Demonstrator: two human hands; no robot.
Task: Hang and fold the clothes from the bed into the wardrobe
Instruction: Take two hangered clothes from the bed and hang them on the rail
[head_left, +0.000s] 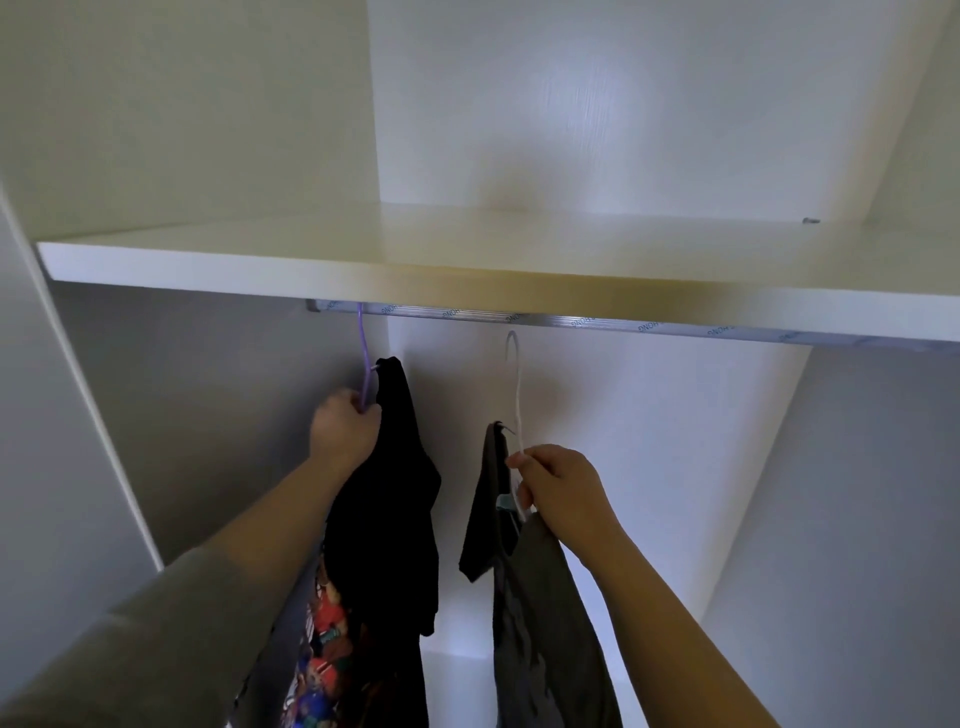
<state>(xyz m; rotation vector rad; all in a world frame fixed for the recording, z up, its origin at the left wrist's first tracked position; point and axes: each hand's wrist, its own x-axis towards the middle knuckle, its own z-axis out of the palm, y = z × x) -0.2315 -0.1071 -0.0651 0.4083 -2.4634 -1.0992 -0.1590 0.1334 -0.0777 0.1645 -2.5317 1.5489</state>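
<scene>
A: What is taking up most of the view?

B: The white wardrobe (623, 130) is filling it. A wide shelf (363, 260) is running across, and its front edge is hiding part of the metal rail (519, 318) just beneath it.

A: And the clothes?

B: A black garment (384, 493) is hanging on the left, with a patterned garment (322, 639) showing beside it, partly behind the left arm's sleeve (130, 649). A grey garment (545, 623) is hanging to the right, well apart from the black one.

A: What is carrying them?

B: The black one is hanging from a purple hanger (363, 358) whose hook is going up over the rail. The grey one is hanging on a white hanger (516, 384); its hook is sitting just under the rail, and I cannot tell whether it is touching.

A: The hands?

B: The left hand (343, 428) is curling round the purple hanger's neck. The right hand (558, 483) is gripping the white hanger's neck, fingers closed round the wire.

A: Anything else?

B: A small metal peg (810, 221) is sitting at the shelf's far right.
</scene>
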